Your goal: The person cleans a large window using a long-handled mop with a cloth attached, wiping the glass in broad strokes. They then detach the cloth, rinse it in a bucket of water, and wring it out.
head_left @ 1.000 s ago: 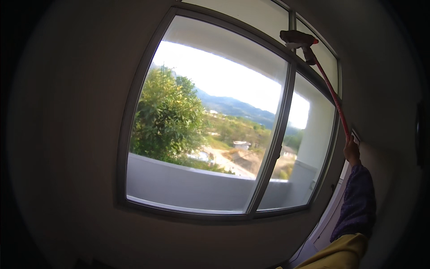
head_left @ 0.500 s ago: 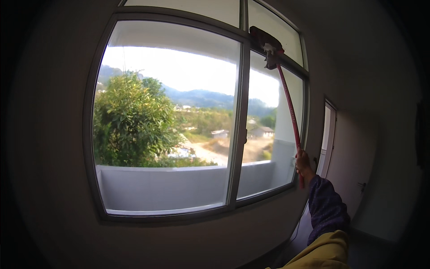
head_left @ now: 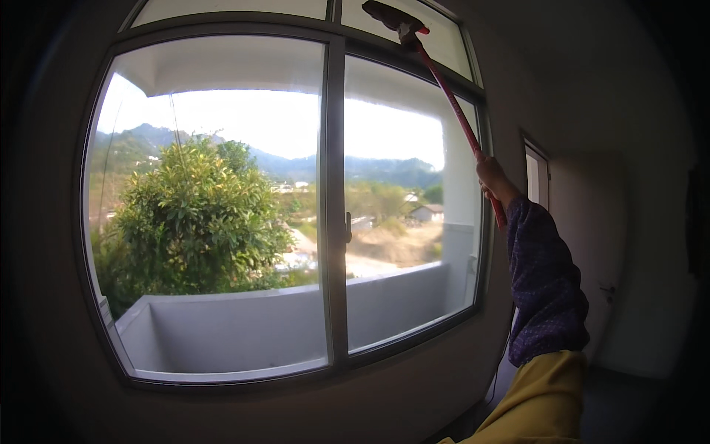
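My right hand (head_left: 494,180) grips the lower part of a red pole, fingers wrapped round it. It belongs to a long-handled window wiper (head_left: 456,107), which leans up and to the left. Its wide dark head (head_left: 396,15) is at the upper right pane (head_left: 444,41), above the crossbar; whether it presses on the glass I cannot tell. A short end of the pole sticks out below my fist. My right arm, in a dark purple dotted sleeve with yellow cloth below, is stretched up. My left hand is out of sight.
A large window (head_left: 336,200) with a dark frame and a central latch (head_left: 348,227) fills the view. Outside are a pale balcony wall (head_left: 237,325), a leafy tree (head_left: 200,214) and hills. To the right, a pale door (head_left: 584,244) stands ajar; a cable hangs by the wall.
My right hand and the wiper have moved up, and the wiper's head is higher on the upper right pane. The pole tilts further left. My view has shifted, so the window sits further left.
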{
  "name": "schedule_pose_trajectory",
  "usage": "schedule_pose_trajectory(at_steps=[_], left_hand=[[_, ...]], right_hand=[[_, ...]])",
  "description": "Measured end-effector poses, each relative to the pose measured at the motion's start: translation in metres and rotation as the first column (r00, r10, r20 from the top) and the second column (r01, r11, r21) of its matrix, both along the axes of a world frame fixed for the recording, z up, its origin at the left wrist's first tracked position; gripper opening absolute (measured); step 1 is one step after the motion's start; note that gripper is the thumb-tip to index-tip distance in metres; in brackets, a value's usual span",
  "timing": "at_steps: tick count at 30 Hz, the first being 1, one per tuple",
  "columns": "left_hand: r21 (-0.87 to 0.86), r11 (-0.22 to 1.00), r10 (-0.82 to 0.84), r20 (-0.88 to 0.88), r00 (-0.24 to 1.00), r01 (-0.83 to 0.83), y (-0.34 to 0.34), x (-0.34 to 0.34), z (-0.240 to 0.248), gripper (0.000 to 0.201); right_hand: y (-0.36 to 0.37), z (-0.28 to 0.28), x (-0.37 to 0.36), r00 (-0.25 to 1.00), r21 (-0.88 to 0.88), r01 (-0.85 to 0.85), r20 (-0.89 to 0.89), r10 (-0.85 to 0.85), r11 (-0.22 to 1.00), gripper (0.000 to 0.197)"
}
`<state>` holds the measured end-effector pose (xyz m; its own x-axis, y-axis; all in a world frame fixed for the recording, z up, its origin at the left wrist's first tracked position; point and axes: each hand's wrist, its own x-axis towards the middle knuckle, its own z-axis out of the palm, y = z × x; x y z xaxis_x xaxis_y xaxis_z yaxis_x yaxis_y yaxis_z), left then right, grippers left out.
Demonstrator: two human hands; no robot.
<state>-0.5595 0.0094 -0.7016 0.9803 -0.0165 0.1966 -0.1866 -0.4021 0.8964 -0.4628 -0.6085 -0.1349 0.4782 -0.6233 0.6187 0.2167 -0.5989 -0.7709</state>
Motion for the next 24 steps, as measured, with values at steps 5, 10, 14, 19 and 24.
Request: schedule_pose_trajectory(at_steps=[5, 10, 14, 19, 24], left_hand=[[-0.164, 0.986, -0.017, -0.150, 0.988, -0.008, -0.084, 0.038, -0.020, 0.021], [-0.372, 0.886, 0.104, -0.424, 0.900, -0.277, -0.115, 0.077, -0.081, 0.025], [-0.301, 0.921, 0.111, -0.404, 0.908, -0.247, -0.138, 0.077, -0.036, 0.028], [-0.265, 0.946, 0.054, -0.437, 0.898, -0.186, -0.160, 0.101, -0.038, 0.029], [-0.280, 0.950, -0.009, -0.472, 0.882, -0.140, -0.161, 0.124, -0.078, 0.030]], right_hand=[[-0.072, 0.075, 0.054, 0.985, -0.027, 0.134, 0.116, -0.130, 0.991, 0.038], [-0.148, 0.071, 0.079, 0.985, 0.062, 0.096, 0.136, -0.103, 0.994, 0.035], [-0.186, 0.034, 0.085, 0.991, 0.105, 0.079, 0.101, -0.089, 0.991, 0.057], [-0.184, -0.012, 0.071, 0.995, 0.150, -0.043, 0.099, 0.028, 0.988, 0.058], [-0.180, -0.061, 0.037, 0.997, 0.153, 0.005, 0.074, -0.016, 0.988, 0.058]])
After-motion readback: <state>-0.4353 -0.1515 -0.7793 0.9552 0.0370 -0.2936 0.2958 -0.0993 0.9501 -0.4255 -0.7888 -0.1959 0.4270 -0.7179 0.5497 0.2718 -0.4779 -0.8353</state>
